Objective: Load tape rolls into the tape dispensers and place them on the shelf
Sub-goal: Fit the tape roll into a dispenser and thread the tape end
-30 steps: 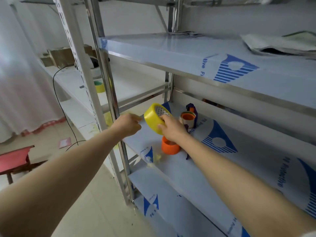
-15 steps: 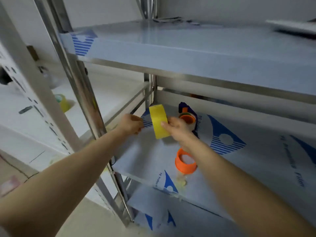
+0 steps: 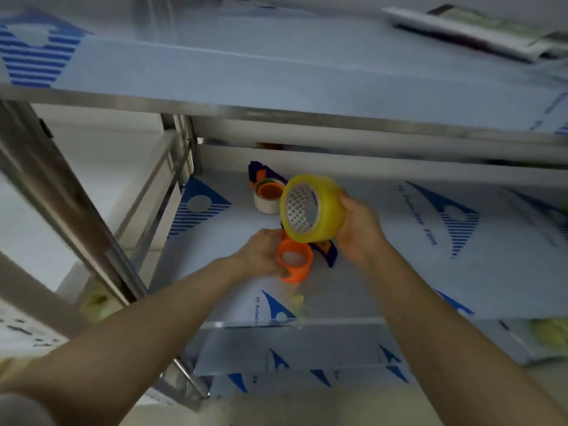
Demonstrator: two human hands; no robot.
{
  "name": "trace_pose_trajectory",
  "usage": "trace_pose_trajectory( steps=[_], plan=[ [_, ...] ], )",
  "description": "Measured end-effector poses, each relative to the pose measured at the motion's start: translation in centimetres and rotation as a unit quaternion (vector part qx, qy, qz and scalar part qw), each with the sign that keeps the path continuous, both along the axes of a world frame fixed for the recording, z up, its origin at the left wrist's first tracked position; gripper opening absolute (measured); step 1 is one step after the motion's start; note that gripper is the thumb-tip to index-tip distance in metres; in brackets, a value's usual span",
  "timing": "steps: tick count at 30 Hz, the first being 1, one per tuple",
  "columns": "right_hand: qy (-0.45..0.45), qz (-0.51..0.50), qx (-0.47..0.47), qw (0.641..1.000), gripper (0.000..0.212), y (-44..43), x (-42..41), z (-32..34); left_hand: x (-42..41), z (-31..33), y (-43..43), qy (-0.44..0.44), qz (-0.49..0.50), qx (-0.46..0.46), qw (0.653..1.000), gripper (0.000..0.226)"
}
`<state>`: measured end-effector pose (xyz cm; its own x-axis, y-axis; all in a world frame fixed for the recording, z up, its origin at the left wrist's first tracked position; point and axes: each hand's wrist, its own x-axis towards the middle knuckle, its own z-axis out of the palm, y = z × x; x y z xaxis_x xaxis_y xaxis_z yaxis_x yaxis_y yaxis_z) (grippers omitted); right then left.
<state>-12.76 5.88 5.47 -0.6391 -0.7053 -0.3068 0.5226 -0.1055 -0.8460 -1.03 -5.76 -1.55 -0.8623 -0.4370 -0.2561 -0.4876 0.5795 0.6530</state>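
A slanting grey steel shelf upright (image 3: 61, 195) fills the left side, blurred. To its right lies the middle shelf (image 3: 384, 272), a flat board covered in white protective film with blue printed triangles. The left hand (image 3: 261, 253) reaches onto this shelf, and its grip is clenched round the orange round hub (image 3: 295, 262) of a dark blue plastic tape dispenser (image 3: 327, 252), with fingers curled over the hub's left wall and the thumb at its lower edge. The dispenser sits near the middle of the shelf board, and only a little of its blue frame shows behind the hub. Farther back, near the rear rail, stands a second dark blue and orange dispenser (image 3: 261, 173) that carries a pale whitish tape roll (image 3: 266, 206) around its orange core. Just right of that, the translucent yellow tape roll (image 3: 313, 209) is held in the air above the front dispenser, tilted, its patterned cardboard core facing left and toward the camera. Its lower rim is just beside the hub's top, though whether they touch cannot be told. The right hand (image 3: 359, 232) has its grip wrapped round the roll's right side, palm against the yellow band. On the upper shelf (image 3: 276, 75), at the far right, lies a flat stack of papers (image 3: 476, 29), blurred.
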Motion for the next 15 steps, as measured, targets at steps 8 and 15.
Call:
trace_pose_trajectory(
  steps=[8, 15],
  plan=[
    [-0.022, -0.054, -0.02, 0.998, 0.046, 4.7, -2.5, -2.0, -2.2, -2.8, 2.1, -0.002, 0.039, -0.031, 0.999, 0.089],
    [-0.034, -0.061, -0.018, 0.997, 0.048, 5.6, -3.4, -2.9, -0.9, 2.2, 1.9, 0.174, 0.156, 0.1, 0.967, 0.092]
  ],
)
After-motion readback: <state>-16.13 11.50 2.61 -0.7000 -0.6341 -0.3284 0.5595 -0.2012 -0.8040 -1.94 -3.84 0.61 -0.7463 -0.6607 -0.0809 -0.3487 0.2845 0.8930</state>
